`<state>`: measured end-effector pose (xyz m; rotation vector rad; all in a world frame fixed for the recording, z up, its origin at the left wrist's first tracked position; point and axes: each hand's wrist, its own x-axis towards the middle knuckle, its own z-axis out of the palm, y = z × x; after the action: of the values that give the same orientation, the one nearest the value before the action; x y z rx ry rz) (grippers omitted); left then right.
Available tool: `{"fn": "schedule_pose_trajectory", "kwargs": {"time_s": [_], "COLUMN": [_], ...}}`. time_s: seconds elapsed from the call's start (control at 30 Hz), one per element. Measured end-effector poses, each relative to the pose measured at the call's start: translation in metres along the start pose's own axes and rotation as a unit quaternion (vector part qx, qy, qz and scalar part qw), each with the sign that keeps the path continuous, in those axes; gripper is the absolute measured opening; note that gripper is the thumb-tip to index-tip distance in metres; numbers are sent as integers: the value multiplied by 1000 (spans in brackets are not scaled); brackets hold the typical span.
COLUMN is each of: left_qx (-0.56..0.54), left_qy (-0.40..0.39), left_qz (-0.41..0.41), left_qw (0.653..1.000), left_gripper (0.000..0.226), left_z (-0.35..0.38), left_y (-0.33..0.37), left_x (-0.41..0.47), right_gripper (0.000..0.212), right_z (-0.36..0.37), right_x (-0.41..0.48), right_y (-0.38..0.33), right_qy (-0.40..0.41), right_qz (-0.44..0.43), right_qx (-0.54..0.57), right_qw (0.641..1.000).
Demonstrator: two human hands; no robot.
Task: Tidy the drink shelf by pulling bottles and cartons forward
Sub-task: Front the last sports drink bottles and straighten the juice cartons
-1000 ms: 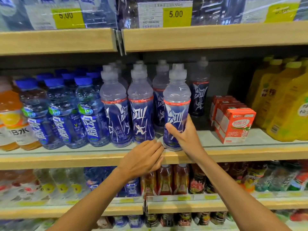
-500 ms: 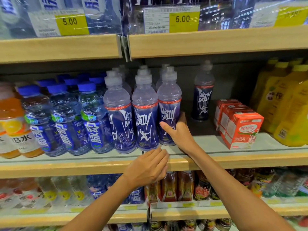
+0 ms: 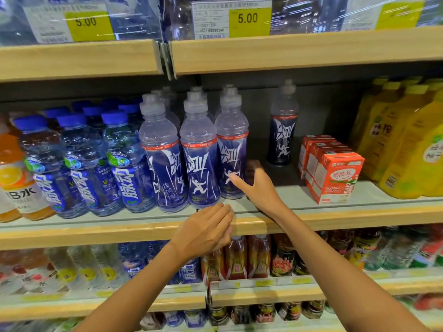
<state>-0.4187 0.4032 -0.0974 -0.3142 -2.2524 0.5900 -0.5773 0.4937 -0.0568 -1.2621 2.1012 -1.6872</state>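
The left hand [image 3: 203,232] is laid flat on the wooden shelf edge [image 3: 96,233], fingers straight and together, and nothing is held by it. Just to its right, the right hand [image 3: 260,190] is set against the third purple bottle [image 3: 231,144], which stands at the shelf front. The thumb is pressed on its label and the fingers are blurred beside it (whether a grip is closed cannot be told). A lone bottle [image 3: 282,130] stands far back.

If the third purple bottle is nudged sideways, its tall, close-packed neighbours could be toppled. The red cartons [image 3: 335,173] could be clipped in a reach for the lone bottle.

"脉动" can be read on the blue-capped bottles [image 3: 119,164], and "5.00" on the price tags [image 3: 248,19] above.
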Motion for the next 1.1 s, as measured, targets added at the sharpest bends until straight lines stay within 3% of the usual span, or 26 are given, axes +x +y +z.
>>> {"fn": "schedule_pose_trajectory", "kwargs": {"time_s": [0.17, 0.37, 0.5, 0.63, 0.9, 1.1], "left_qx": [-52, -57, -66, -73, -77, -70], "left_qy": [-23, -85, -110, -122, -132, -135], "left_qz": [-39, -57, -63, -64, -83, -83], "left_qw": [998, 993, 990, 988, 985, 985], "left_gripper": [35, 48, 49, 52, 52, 52], "left_z": [9, 22, 23, 22, 21, 20], "left_y": [23, 34, 31, 31, 32, 33], "left_x": [33, 70, 74, 73, 72, 71], "right_gripper": [34, 40, 67, 84, 72, 77], "right_z": [-20, -58, -57, -47, -44, -47], "right_x": [-9, 6, 37, 66, 89, 91], "right_y": [6, 24, 34, 39, 58, 63], "right_qy": [13, 132, 146, 127, 156, 176], "right_qz": [-8, 49, 131, 212, 180, 175], "right_qx": [-50, -71, -89, -218, -301, -97], "right_qw": [999, 987, 976, 944, 924, 964]}}
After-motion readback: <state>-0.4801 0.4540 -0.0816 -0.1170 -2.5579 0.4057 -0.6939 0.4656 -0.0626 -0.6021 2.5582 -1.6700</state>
